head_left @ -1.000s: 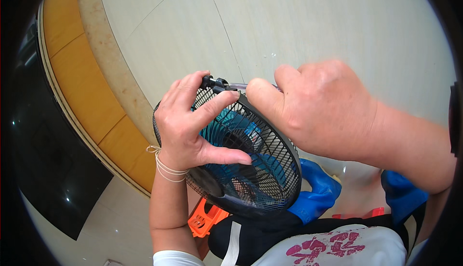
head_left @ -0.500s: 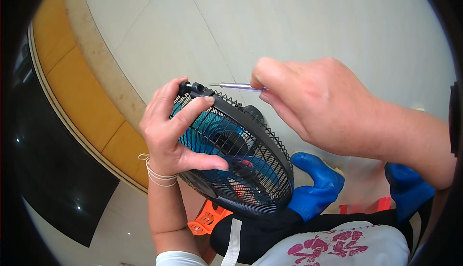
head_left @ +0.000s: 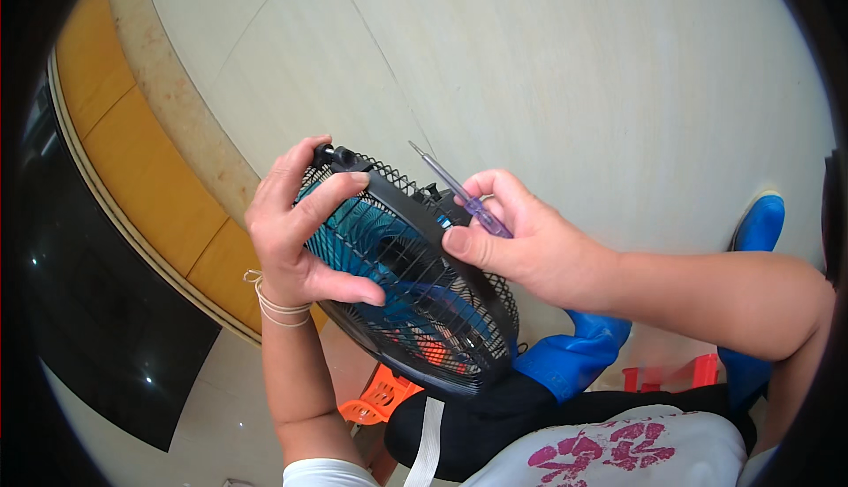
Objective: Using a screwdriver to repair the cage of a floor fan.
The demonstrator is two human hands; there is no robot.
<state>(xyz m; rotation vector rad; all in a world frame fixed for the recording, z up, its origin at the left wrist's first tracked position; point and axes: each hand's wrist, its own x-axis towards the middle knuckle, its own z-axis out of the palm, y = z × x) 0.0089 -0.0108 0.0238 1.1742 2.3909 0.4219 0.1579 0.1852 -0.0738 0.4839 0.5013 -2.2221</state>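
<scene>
A round black fan [head_left: 387, 210] with a wire grille and teal-blue blades rests tilted against my black-clad lap. My left hand [head_left: 296, 222] grips its upper left rim, fingers around the edge and thumb stretched over the front grille. In my right hand [head_left: 543, 244] is a slim screwdriver [head_left: 484, 215] with a clear purple handle and a metal shaft. Its tip points up and left, apart from the fan. The right thumb lies against the fan's rim, near a small blue-and-white mark. Black fittings [head_left: 340, 155] stick out at the fan's top, beside my left fingertips.
Blue rubber boots [head_left: 570, 359] are on my feet, below and to the right. An orange slotted plastic piece [head_left: 382, 397] shows under the fan. A red plastic object [head_left: 702, 372] lies between the boots. Pale floor tiles, a yellow tile band [head_left: 146, 186] and a glossy black surface [head_left: 106, 310] surround me.
My right hand has come down onto the fan's rim. The screwdriver has swung from nearly level, tip by the top fittings, to slanting up and left. The fan has shifted slightly left.
</scene>
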